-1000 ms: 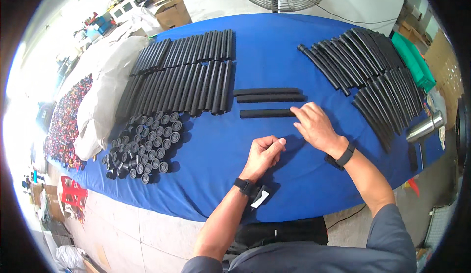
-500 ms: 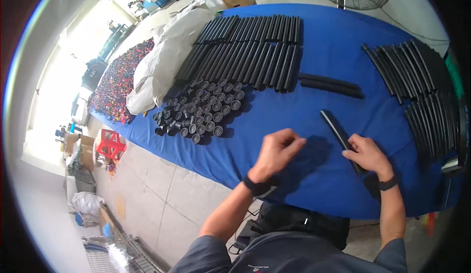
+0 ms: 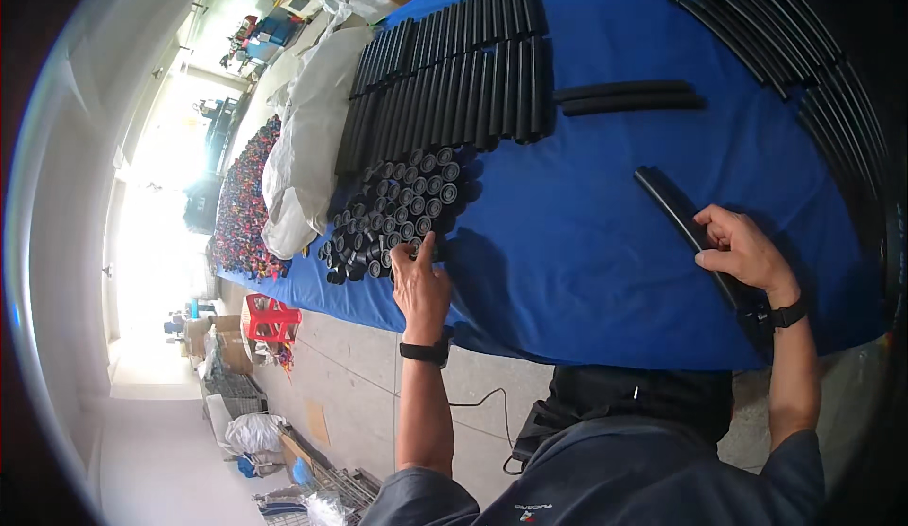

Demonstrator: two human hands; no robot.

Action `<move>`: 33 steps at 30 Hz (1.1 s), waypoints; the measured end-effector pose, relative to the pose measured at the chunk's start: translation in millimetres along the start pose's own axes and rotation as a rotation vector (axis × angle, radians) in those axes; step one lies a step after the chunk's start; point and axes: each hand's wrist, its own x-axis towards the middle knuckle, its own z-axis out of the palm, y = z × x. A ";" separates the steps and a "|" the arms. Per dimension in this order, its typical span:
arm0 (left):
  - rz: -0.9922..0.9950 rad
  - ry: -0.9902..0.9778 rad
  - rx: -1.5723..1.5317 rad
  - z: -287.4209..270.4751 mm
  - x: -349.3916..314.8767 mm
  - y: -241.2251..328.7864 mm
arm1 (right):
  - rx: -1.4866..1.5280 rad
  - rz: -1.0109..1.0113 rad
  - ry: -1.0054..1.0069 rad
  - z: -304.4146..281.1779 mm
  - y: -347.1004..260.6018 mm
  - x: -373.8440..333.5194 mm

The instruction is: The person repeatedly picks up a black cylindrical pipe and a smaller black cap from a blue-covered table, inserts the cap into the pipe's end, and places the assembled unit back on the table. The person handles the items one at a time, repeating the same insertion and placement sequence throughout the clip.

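Note:
My right hand (image 3: 747,254) is closed around a black tube (image 3: 670,200), which slants from upper left to lower right over the blue cloth. Its lower end passes under the hand. My left hand (image 3: 422,289) reaches into the near edge of a pile of round black end caps (image 3: 418,206). Thumb and forefinger are spread over a cap at the edge, and I see no cap lifted. Many of these caps show ringed faces; others lie tipped on their sides.
Two rows of black tubes (image 3: 445,105) lie beyond the caps. Two dark foam-like tubes (image 3: 629,96) rest apart from them. More tubes (image 3: 757,29) are stacked at far right. A white sack (image 3: 312,138) separates the tubes from a heap of small colourful pieces (image 3: 248,204). A red stool (image 3: 270,318) stands on the floor.
My left hand has moved left from the middle of the cloth to the cap pile. My right hand still holds the tube. The whole view has turned and shifted.

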 end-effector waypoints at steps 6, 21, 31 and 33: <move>0.008 -0.005 -0.023 -1.3 -3.6 -4.7 | 0.029 0.006 -0.013 1.7 -0.6 -1.6; -0.299 -1.089 -2.328 11.9 30.9 193.2 | 0.372 0.170 0.010 -10.1 5.9 -23.9; 0.205 -1.329 -2.081 26.1 7.8 249.8 | 0.244 0.136 -0.029 -22.3 1.5 -78.2; 0.256 -1.380 -2.075 27.5 1.4 245.5 | 0.130 0.127 0.045 -14.2 -1.6 -81.5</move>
